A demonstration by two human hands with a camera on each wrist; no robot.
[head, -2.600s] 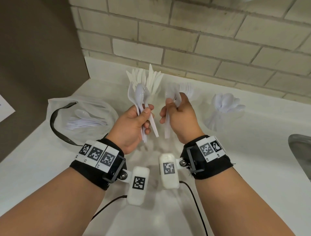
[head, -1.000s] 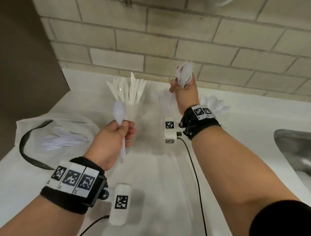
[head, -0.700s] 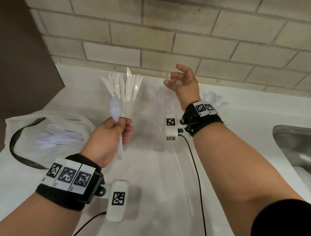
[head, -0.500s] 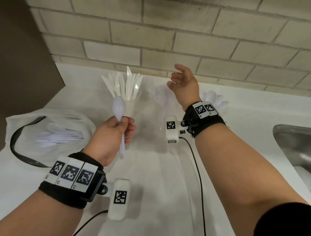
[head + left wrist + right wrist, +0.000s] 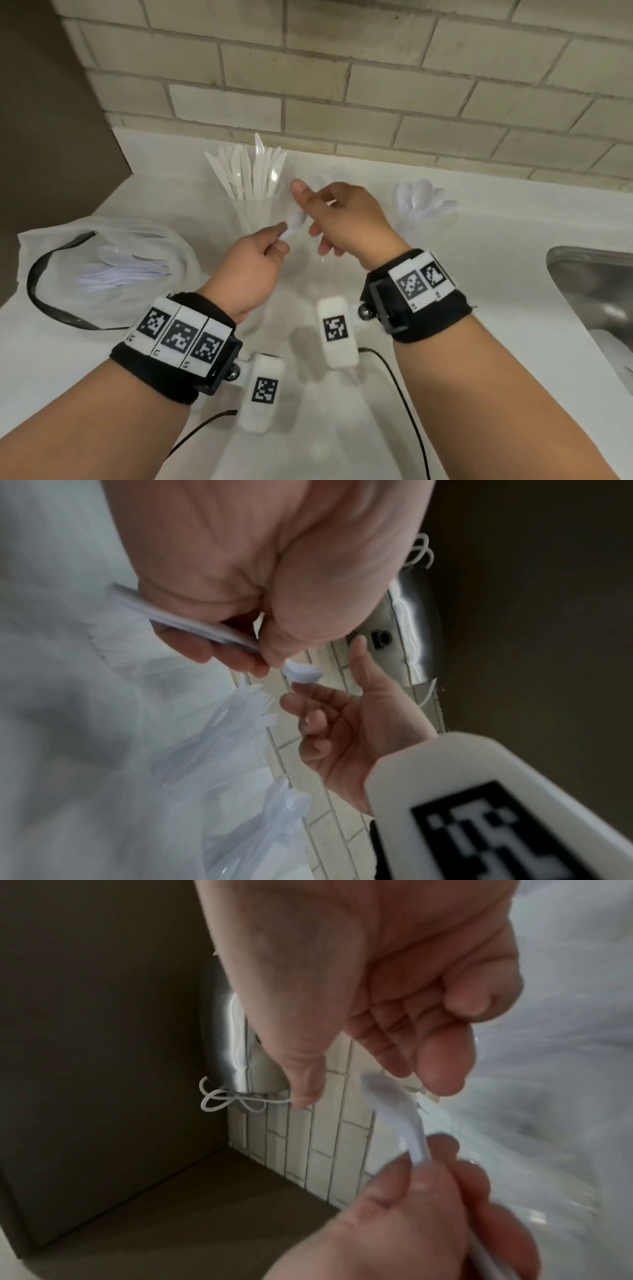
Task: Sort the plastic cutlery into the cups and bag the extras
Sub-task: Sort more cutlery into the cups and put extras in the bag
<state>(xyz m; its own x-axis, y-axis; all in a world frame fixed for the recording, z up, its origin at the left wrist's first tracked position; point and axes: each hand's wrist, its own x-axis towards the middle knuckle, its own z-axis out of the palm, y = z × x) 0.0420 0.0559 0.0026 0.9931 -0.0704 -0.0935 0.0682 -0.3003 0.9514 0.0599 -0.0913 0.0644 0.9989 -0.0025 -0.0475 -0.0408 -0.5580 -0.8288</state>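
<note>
**A:** White bench (image 5: pixel 479 274) under a tan brick wall (image 5: pixel 342 68), steel sink (image 5: pixel 599 291) at your right edge. Three clear cups along the back: knives (image 5: pixel 250 171) on the left, forks (image 5: pixel 253 704) in the middle behind your hands, spoons (image 5: pixel 424 202) on the right. Bag (image 5: pixel 113 260) with the extras lies flat at your left.

**B:** Where's the piece in play?

**A:** Spoon (image 5: pixel 394 1104) in your left hand (image 5: pixel 253 270). Thumb and fingers (image 5: pixel 240 658) pinch the neck, handle runs back through the palm, bowl points up and right, straight at your right hand (image 5: pixel 346 219).

**B:** Right hand's state?

**A:** Holding nothing. Thumb up, fingers (image 5: pixel 441 1066) loosely spread just above the bowl. Close, but contact isn't clear from the wrist views; too blurred.

**B:** Which hand is nearer the spoon cup?

**A:** Your right. The cup sits just beyond it, well apart from your left. My read: hand the spoon over and drop it in handle first.

**B:** Risk?

**A:** The bowl is slick and curved. Take it at the neck or it may twist out of your grip.
</note>
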